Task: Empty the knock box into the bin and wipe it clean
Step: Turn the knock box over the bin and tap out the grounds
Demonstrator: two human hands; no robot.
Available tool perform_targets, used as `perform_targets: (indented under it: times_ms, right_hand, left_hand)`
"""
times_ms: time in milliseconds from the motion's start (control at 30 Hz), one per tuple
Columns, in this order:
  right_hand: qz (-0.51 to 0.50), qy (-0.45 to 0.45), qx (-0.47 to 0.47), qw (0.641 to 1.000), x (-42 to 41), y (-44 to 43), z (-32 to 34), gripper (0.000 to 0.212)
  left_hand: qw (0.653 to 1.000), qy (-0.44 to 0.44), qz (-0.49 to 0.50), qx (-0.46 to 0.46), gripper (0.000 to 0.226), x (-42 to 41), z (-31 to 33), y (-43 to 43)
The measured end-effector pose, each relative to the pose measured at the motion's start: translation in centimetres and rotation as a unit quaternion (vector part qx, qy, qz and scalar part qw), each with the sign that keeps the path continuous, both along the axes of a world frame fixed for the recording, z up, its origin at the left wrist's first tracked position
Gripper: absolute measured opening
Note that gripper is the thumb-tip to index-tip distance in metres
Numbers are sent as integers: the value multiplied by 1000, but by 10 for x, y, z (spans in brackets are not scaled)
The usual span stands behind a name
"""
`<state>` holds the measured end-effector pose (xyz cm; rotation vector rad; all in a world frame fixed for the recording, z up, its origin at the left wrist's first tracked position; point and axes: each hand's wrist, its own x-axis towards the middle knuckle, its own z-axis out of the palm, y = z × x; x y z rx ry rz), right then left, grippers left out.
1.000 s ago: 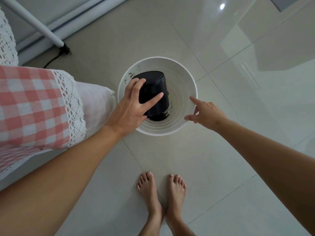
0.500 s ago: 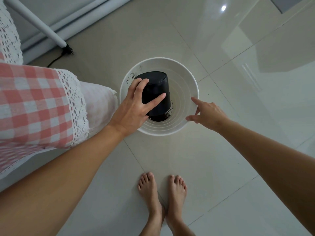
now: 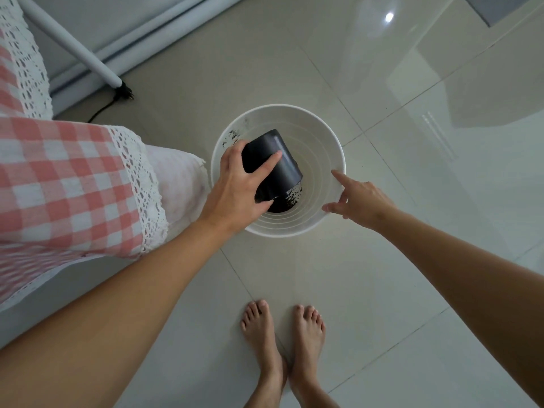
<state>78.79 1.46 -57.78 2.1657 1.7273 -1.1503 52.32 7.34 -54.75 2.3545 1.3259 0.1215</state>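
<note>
A black round knock box (image 3: 278, 164) is upturned inside the white bin (image 3: 321, 136) on the floor, its mouth pointing down toward the bin's bottom. My left hand (image 3: 238, 189) grips its side from the left, fingers wrapped around it. Dark coffee grounds (image 3: 287, 201) lie under the box's mouth, and some specks cling to the bin's inner wall at the far left. My right hand (image 3: 357, 200) rests on the bin's right rim, forefinger stretched along it and thumb under the edge.
A table with a red-and-white checked, lace-edged cloth (image 3: 67, 184) stands close to the bin's left. A white pole (image 3: 70, 44) and a black cable (image 3: 109, 106) lie at the back left. My bare feet (image 3: 282, 346) stand on the pale tiled floor below the bin.
The knock box has tilted a little further, its base swinging to the upper left, with more grounds showing beneath its mouth. My right hand stays on the rim.
</note>
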Motion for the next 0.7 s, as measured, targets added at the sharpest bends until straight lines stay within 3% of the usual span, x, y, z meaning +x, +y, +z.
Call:
perform_targets:
  times_ms: [67,167,300,367,467,600,700]
  right_hand:
    - [-1,-5,14,1000,0,-2,4,98]
    - [12,-11,75,997,-1,0,26,108]
    - [-15,106,117,987,-3,4,84,123]
    - [-30,172,147,974,-4,5,126,125]
    - [-60,244,204,946,-6,4,197,123]
    - [-106,283,240,922,-9,6,299,124]
    - [-91,286,255,919,-18,7,384,123]
  left_hand:
    - [990,-37,91,-98,93,3,2,-2]
    - [940,-118,219,-236,93,7,24,6]
    - [826,-264,269,-420,70,15,84,20]
    - [786,-292,260,-479,54,23,124,23]
    - [760,-311,234,-520,40,34,190,28]
    - [739,-332,222,-543,53,35,290,35]
    - [749,-313,221,-541,62,24,376,33]
